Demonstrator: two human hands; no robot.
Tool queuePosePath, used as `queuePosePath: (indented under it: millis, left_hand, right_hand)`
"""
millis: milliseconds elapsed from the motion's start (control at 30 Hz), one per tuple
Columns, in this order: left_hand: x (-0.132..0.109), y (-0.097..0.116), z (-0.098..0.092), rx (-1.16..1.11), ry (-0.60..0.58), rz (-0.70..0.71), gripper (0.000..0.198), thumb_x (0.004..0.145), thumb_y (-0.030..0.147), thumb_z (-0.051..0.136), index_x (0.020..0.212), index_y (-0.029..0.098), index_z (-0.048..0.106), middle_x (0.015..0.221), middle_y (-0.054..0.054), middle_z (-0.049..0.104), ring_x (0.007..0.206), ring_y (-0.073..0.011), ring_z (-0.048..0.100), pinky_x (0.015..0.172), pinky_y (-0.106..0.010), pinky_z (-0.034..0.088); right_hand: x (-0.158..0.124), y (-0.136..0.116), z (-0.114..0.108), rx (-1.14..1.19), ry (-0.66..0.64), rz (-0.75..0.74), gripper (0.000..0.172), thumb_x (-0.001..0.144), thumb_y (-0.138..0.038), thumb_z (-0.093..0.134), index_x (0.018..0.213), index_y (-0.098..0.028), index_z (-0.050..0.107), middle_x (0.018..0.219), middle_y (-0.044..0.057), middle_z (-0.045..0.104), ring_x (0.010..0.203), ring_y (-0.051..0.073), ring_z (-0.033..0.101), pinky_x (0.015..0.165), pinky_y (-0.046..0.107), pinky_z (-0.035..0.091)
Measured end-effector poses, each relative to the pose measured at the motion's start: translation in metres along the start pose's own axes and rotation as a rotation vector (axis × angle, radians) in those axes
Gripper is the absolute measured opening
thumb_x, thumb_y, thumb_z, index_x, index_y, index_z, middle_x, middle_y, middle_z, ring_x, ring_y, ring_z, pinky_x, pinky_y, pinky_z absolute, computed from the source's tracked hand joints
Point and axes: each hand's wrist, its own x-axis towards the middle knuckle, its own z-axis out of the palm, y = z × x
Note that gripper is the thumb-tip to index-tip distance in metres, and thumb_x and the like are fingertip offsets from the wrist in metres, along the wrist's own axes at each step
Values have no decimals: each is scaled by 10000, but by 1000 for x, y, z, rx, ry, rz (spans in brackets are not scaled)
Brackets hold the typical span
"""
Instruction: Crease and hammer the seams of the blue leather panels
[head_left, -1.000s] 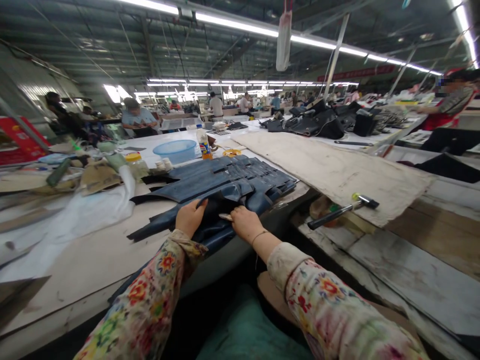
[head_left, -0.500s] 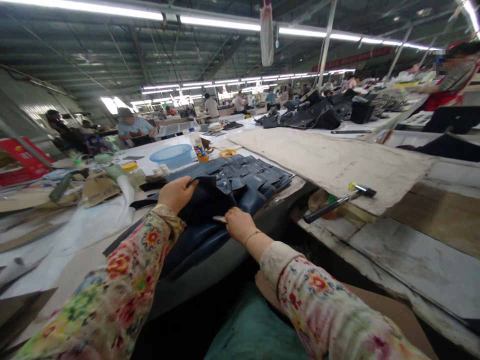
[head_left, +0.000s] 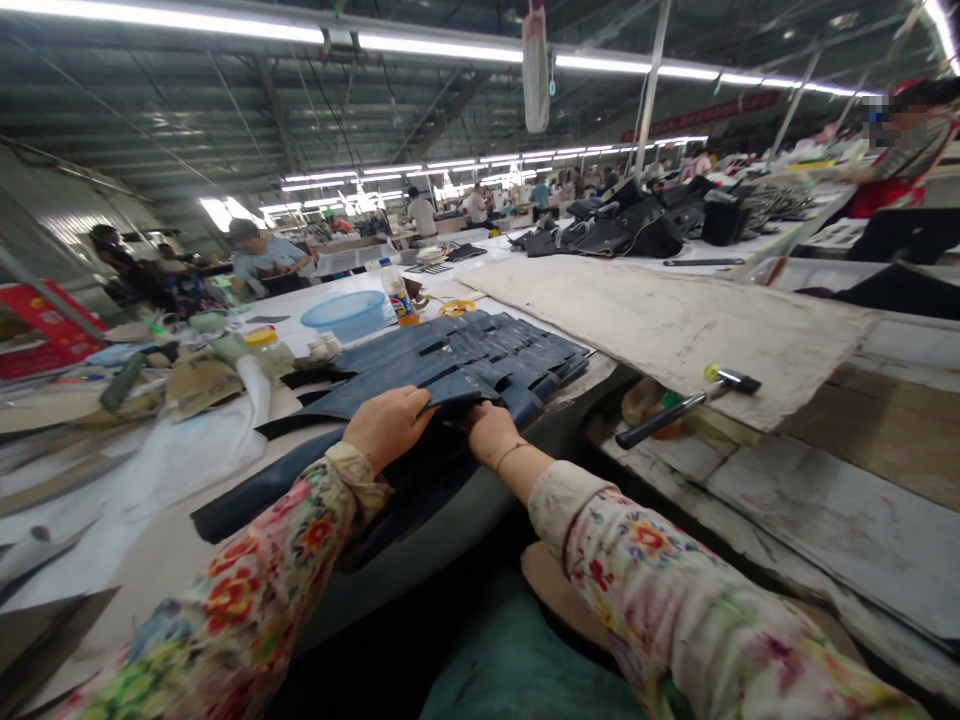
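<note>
A dark blue woven leather panel [head_left: 517, 345] lies before me, its strips interlaced at the far end and loose toward the left. My left hand [head_left: 386, 428] is closed on the edge of one leather strip, thumb and fingers pinching it. Close beside it, my right hand [head_left: 492, 435] is closed and reaches in under the lifted strip. Leather hides its fingertips, so whatever it holds does not show. A loose blue strip [head_left: 262, 485] stretches out to the left below my left hand.
A hammer [head_left: 686, 408] lies to the right beside a cream cloth [head_left: 637, 310]. Beyond the leather stand a blue basin [head_left: 345, 315] and a drink bottle [head_left: 397, 295]. Scraps and a white sheet [head_left: 180, 450] cover the left. Co-workers stand farther back.
My left hand has moved right and down, bringing the raised strip lower. My right hand has shifted slightly right and under the leather; the pale flat tool seen in it is now hidden.
</note>
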Motion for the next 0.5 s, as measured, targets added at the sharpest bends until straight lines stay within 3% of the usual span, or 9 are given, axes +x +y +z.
queuePosePath:
  millis: [100, 267, 367, 500]
  left_hand:
    - [11, -19, -7, -53, 6, -116, 305, 871, 425, 433, 772, 187, 595, 792, -38, 622, 730, -193, 576, 606, -260, 340]
    - [23, -102, -55, -15, 215, -559, 522, 919, 457, 255, 958, 77, 612, 815, -104, 630, 739, -209, 544, 677, -287, 361]
    - [9, -142, -87, 77, 269, -649, 488, 883, 468, 332, 1020, 99, 620, 862, -87, 654, 756, -198, 530, 692, -271, 363]
    - [-27, -160, -108, 0, 334, -731, 482, 863, 469, 341, 1023, 109, 619, 865, -61, 648, 814, -204, 526, 682, -253, 333]
  right_hand:
    - [-1, 0, 13, 6, 23, 24, 317, 898, -158, 368, 1104, -103, 602, 1148, 161, 591, 1078, 224, 522, 783, 326, 494]
    - [-1, -3, 26, 21, 67, 29, 443, 888, -130, 315, 1302, -19, 429, 1372, 203, 397, 1285, 225, 328, 950, 330, 414]
    - [1, -1, 29, 50, 76, 24, 450, 879, -127, 335, 1303, -5, 424, 1370, 198, 405, 1298, 212, 315, 1008, 317, 356]
    - [0, -2, 30, 108, 89, 39, 454, 874, -116, 332, 1301, 9, 422, 1382, 204, 386, 1312, 224, 295, 1036, 332, 321]
